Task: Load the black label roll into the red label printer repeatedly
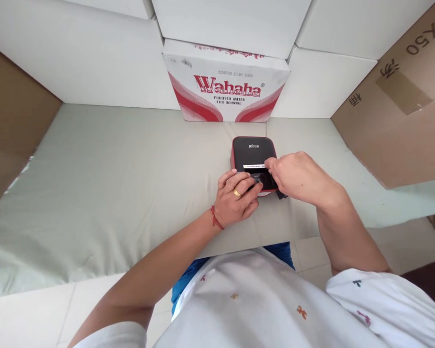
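Note:
A small squarish black box (253, 151) with red sides lies on the cloth-covered surface. It bears white lettering at its far end and a white label strip across its top. My left hand (235, 195), with a gold ring and a red wrist cord, is curled over the box's near left part, fingers bent and holding it. At the right end of the label strip, my right hand (299, 176) is closed, fingertips against the box's top. What those fingertips pinch, if anything, is hidden. Dark shiny material shows between the hands, and a small black piece (282, 195) sticks out by the near right corner.
Behind the box stands a white and red Wahaha water carton (232, 89), with white boxes (105, 63) stacked around it. Brown cardboard (395, 111) stands at the right and more cardboard (18, 111) at the left. Pale green cloth (112, 179) covers the surface.

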The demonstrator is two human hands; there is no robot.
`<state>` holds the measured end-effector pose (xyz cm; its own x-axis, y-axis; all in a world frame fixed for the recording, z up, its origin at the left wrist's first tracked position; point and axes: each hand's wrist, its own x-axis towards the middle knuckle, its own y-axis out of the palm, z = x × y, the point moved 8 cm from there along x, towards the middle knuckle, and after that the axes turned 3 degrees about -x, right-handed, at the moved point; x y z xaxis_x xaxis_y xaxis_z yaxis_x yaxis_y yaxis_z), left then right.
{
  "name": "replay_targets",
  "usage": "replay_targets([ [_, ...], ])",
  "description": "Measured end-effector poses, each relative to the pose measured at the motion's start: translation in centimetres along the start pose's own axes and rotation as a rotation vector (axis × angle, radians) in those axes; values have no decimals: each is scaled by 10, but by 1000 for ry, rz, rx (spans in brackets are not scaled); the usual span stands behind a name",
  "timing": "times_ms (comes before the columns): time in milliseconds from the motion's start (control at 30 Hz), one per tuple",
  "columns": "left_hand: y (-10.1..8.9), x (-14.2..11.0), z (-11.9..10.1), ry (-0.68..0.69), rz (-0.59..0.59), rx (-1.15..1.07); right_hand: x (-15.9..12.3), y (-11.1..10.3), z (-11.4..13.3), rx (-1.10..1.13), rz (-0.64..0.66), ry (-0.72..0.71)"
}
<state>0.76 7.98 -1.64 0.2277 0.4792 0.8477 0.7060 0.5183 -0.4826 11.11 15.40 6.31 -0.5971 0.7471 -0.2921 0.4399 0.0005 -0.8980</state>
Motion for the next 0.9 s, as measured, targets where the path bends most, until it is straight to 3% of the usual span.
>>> replay_targets([
  [200,-11,7,0,2,-92,-79,-1,5,0,-6,-9,5],
  [267,-18,9,17,-119,-152,-168,-3,8,-6,36,-25,37],
  [333,-20,4,45,-328,-208,-279,-5,11,-13,113,-70,79],
  [400,-12,-6,74,-541,-225,-434,-9,16,-19,228,-154,115],
  [500,14,-21,103,-771,-167,-729,-20,21,-18,456,-384,110],
  [600,34,-30,114,-897,-127,-936,-40,25,-8,663,-654,21],
  [667,42,-32,116,-943,-109,-1032,-53,32,-1,724,-763,-28],
  [767,52,-36,115,-974,-65,-1155,-64,44,6,739,-797,-39],
  [900,59,-39,117,-913,-9,-1176,-65,47,9,726,-721,-18],
])
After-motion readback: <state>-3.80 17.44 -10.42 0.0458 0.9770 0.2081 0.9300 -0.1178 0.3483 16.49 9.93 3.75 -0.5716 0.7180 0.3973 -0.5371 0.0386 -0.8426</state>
